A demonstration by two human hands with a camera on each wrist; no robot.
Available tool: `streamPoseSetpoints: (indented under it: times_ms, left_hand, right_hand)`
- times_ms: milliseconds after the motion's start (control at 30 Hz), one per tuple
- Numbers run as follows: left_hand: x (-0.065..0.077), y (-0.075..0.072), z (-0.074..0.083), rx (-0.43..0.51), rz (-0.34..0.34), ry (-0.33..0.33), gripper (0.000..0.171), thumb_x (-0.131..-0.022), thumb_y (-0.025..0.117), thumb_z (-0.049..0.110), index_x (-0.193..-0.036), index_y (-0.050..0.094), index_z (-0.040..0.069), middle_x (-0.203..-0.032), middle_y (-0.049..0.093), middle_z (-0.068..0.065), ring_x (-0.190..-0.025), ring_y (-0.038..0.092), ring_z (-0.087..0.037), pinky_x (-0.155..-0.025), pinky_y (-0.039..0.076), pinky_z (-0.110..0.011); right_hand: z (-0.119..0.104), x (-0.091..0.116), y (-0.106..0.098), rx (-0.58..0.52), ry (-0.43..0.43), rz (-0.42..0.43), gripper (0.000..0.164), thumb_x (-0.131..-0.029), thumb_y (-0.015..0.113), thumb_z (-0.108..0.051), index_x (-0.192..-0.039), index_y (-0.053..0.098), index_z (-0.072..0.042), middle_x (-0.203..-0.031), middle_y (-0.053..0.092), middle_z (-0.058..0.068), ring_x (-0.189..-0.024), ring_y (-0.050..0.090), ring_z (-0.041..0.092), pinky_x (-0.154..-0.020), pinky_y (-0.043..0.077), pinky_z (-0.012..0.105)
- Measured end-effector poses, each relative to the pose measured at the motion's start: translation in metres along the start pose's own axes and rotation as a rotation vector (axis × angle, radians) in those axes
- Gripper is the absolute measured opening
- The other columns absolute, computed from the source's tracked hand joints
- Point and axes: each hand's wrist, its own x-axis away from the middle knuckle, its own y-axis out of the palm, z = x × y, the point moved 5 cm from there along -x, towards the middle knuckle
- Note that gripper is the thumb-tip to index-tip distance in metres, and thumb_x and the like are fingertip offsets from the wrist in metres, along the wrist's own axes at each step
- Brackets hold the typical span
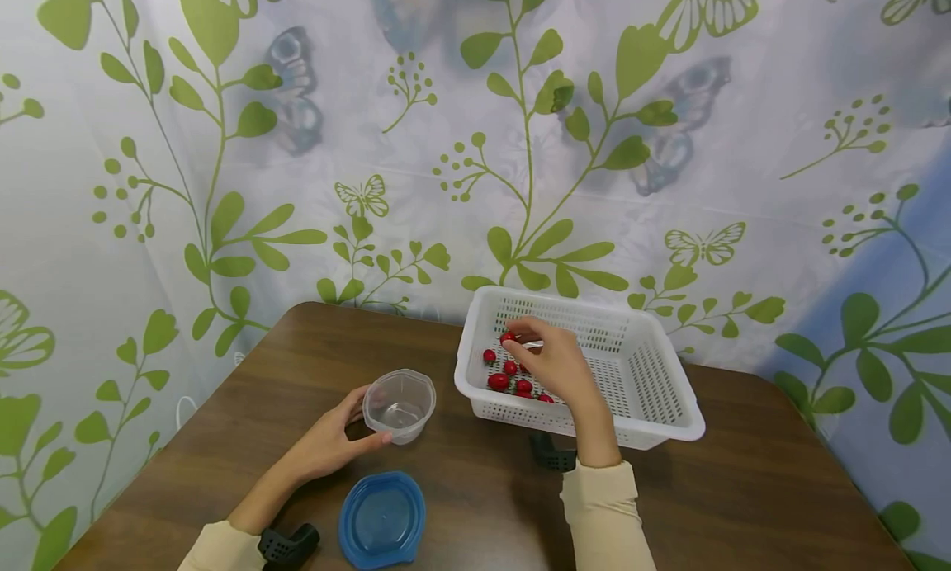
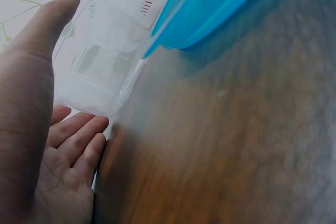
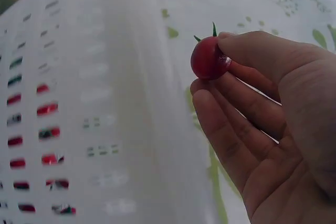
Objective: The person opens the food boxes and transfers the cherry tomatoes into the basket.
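Thumb and fingertips of my right hand [image 1: 553, 356] pinch a red cherry tomato [image 3: 206, 61] with green sepals, held above the left part of a white perforated basket [image 1: 657, 389]. Several more cherry tomatoes [image 1: 499, 381] lie in that basket's left side. A clear plastic tub [image 1: 401, 402] stands on the table to the left of the basket, with no lid on it. My left hand [image 1: 334, 439] is spread around the tub's left side, thumb in front and fingers behind. In the left wrist view, its straight fingers [image 2: 79, 135] reach the tub's side.
A blue lid [image 1: 382, 521] lies on the brown wooden table [image 1: 475, 488], in front of the tub and beside my left wrist. Behind the table's back edge hangs a curtain [image 1: 416, 142] printed with leaves and butterflies.
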Motion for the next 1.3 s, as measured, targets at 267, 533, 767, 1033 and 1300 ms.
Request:
streamPoseSetpoints:
  times_ms: [267, 533, 767, 1033, 1300]
  left_hand:
    - [0.0, 0.0, 0.0, 0.005, -0.001, 0.009, 0.087, -0.091, 0.079, 0.043, -0.157, 0.034, 0.007, -0.149, 0.054, -0.018, -0.137, 0.054, -0.04, -0.114, 0.042, -0.057]
    - [-0.002, -0.001, 0.0, 0.013, -0.008, 0.023, 0.086, -0.092, 0.079, 0.041, -0.157, 0.033, 0.008, -0.148, 0.054, -0.018, -0.137, 0.054, -0.042, -0.113, 0.043, -0.059]
    - [-0.004, -0.002, 0.001, 0.005, -0.009, 0.02, 0.086, -0.091, 0.079, 0.04, -0.157, 0.034, 0.008, -0.148, 0.054, -0.018, -0.138, 0.053, -0.043, -0.113, 0.043, -0.059]
    - [-0.007, -0.004, 0.002, 0.004, 0.0, 0.022, 0.086, -0.091, 0.08, 0.041, -0.157, 0.035, 0.009, -0.148, 0.055, -0.017, -0.137, 0.054, -0.041, -0.113, 0.043, -0.059]
    - [-0.002, -0.001, 0.001, 0.005, -0.005, 0.029, 0.086, -0.091, 0.079, 0.041, -0.156, 0.035, 0.006, -0.147, 0.056, -0.018, -0.137, 0.054, -0.041, -0.113, 0.043, -0.058]
  right_hand:
    - [0.025, 0.006, -0.007, 0.069, 0.1, -0.03, 0.033, -0.098, 0.073, -0.025, -0.127, 0.069, -0.011, -0.117, 0.075, 0.009, -0.108, 0.072, 0.03, -0.088, 0.061, 0.048]
    - [0.033, 0.006, -0.01, 0.084, 0.136, -0.064, 0.034, -0.097, 0.073, -0.024, -0.127, 0.069, -0.009, -0.116, 0.075, 0.009, -0.11, 0.071, 0.029, -0.095, 0.058, 0.05]
    - [0.033, 0.005, -0.011, 0.083, 0.139, -0.074, 0.034, -0.097, 0.073, -0.023, -0.127, 0.069, -0.008, -0.115, 0.076, 0.009, -0.109, 0.071, 0.029, -0.093, 0.058, 0.05]
    - [0.033, 0.003, -0.015, 0.089, 0.16, -0.081, 0.036, -0.097, 0.073, -0.024, -0.129, 0.068, -0.007, -0.117, 0.075, 0.01, -0.111, 0.07, 0.029, -0.095, 0.057, 0.051]
    - [0.034, 0.008, -0.013, 0.094, 0.168, -0.099, 0.035, -0.097, 0.073, -0.025, -0.128, 0.069, -0.008, -0.114, 0.075, 0.008, -0.109, 0.07, 0.028, -0.094, 0.058, 0.05]
